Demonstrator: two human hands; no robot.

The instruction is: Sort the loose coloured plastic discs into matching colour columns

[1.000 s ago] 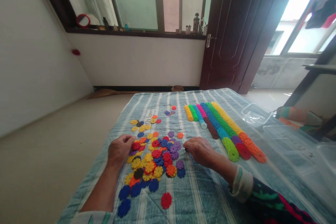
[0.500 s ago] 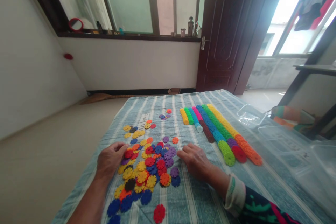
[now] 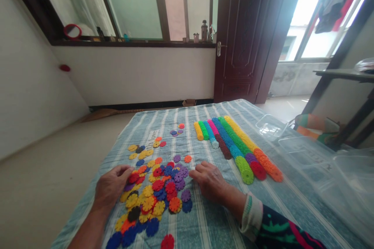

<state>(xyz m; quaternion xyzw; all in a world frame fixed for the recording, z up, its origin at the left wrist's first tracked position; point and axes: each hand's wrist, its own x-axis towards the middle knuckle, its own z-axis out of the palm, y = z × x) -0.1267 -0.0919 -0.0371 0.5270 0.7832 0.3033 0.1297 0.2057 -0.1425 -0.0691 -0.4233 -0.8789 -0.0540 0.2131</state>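
A loose pile of notched plastic discs (image 3: 148, 203) in red, yellow, blue, orange, purple and black lies on the striped cloth (image 3: 201, 218). At the pile's left edge rests my left hand (image 3: 112, 184), fingers curled together beside a red disc (image 3: 133, 177). My right hand (image 3: 209, 180) is on the opposite side, its bent fingertips close to the purple discs (image 3: 183, 171). Both hands have closed fingers, and anything between them is hidden. Beyond my right hand, several rods of stacked discs (image 3: 238, 146) lie side by side, in bands of different colours.
Clear plastic containers stand along the right side: a small one (image 3: 271, 126) and larger ones (image 3: 306, 155) nearer me. Small groups of discs (image 3: 177, 130) lie farther back. A dark red door (image 3: 242, 39) and a window ledge (image 3: 137, 43) are behind the cloth-covered surface.
The whole view has shifted, so everything appears slightly farther left. Both hands keep nearly the same pose and place beside the pile. No disc has visibly been moved.
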